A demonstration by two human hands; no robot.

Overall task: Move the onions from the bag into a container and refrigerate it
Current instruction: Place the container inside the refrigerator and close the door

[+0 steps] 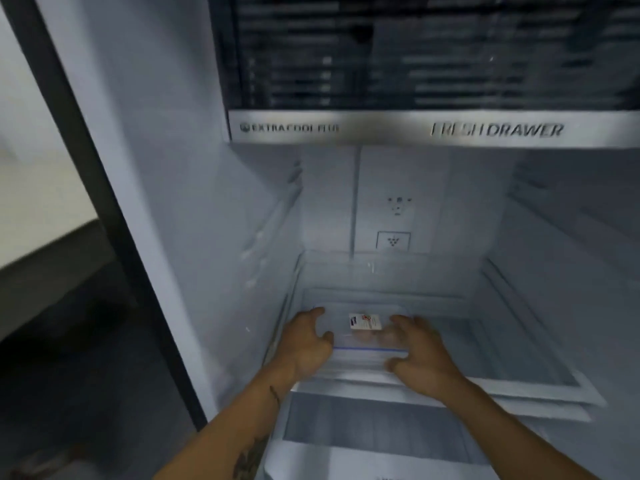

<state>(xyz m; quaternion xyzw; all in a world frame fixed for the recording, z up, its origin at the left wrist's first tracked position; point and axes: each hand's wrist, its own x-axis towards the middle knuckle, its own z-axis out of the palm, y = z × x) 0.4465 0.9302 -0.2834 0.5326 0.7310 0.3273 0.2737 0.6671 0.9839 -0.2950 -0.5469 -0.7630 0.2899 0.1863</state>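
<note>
A clear lidded container (367,355) with a blue rim line and a white label rests on a glass shelf (512,379) inside the open fridge. Pale onions (375,336) show dimly through its lid. My left hand (306,344) grips the container's left side. My right hand (420,351) grips its right side, fingers curled over the lid. The picture is blurred by motion.
Above the shelf hangs a drawer (415,128) labelled FRESH DRAWER. The fridge's left wall (194,237) and dark door frame (86,168) stand close by. Another compartment (374,431) lies below the shelf. A pale counter (38,220) is at far left.
</note>
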